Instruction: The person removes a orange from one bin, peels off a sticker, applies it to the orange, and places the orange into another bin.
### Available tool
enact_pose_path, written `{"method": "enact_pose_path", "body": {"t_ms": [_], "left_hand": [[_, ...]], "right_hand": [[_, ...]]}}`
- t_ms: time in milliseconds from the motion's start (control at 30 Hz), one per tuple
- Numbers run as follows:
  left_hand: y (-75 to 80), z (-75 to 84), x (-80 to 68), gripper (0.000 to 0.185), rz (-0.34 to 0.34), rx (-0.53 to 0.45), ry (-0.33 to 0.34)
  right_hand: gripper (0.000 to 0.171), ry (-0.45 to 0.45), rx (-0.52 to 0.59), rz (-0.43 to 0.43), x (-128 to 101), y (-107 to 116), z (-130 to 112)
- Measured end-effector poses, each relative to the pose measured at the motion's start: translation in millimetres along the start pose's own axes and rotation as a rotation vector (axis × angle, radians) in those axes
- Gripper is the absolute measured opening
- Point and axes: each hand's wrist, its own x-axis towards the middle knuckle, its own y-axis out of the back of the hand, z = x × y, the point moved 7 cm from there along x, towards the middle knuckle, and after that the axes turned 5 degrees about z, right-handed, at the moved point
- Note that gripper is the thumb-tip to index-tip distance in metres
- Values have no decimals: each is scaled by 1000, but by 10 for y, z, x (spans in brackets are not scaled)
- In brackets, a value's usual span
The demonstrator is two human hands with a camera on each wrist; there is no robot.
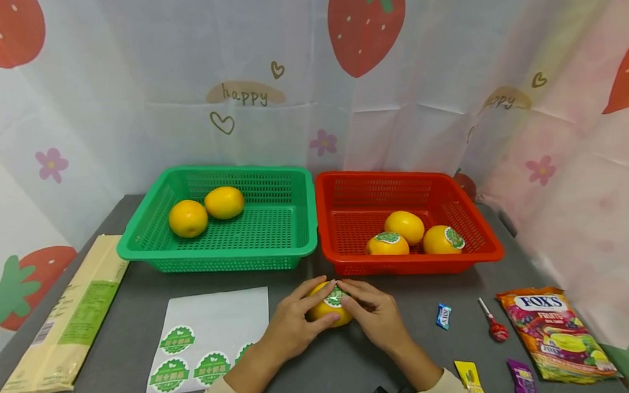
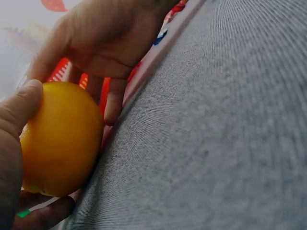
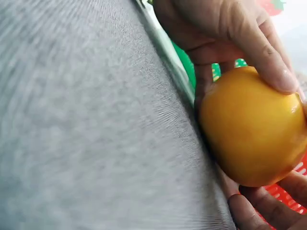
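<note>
Cradling orange (image 1: 330,309) near tabletop front edge, left hand (image 1: 290,327) and right hand (image 1: 377,316) both clamped round it, fingertips pressing green sticker (image 1: 335,298) flat; sticker sheet (image 1: 207,339) close left, red basket (image 1: 406,221) just behind

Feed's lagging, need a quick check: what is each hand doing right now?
Left hand: holding the orange on the table, fingers curled round it.
Right hand: gripping the same orange, fingertips at its green sticker.

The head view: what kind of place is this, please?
Probably a staged tabletop set rather than a shop: a strawberry-print curtain as backdrop, a grey table, and a green basket and red basket of yellow fruit.
</note>
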Motion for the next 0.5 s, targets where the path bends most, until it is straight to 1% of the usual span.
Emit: {"method": "enact_pose_path", "body": {"t_ms": [67, 133, 200, 233, 300, 367, 433, 500], "left_hand": [[2, -4, -5, 58, 11, -15, 9], [-9, -9, -5, 59, 10, -29, 24], [-19, -12, 1, 58, 2, -41, 43], [-23, -14, 4, 58, -5, -44, 53], [-20, -24, 17, 57, -12, -49, 75], [-3, -27, 24, 57, -13, -49, 87], [19, -29, 18, 57, -9, -40, 93], [39, -31, 2, 57, -3, -25, 98]], "right_hand": [[27, -21, -12, -2, 29, 31, -92], [23, -29, -68, 5, 80, 131, -204], [20, -9, -135, 22, 147, 312, -302], [19, -2, -160, 49, 183, 436, -343], [15, 13, -201, 137, 267, 740, -443], [13, 4, -202, 268, 337, 1071, -531], [15, -22, -218, 409, 388, 1378, -596], [19, -47, -250, 516, 408, 1614, -606]]}}
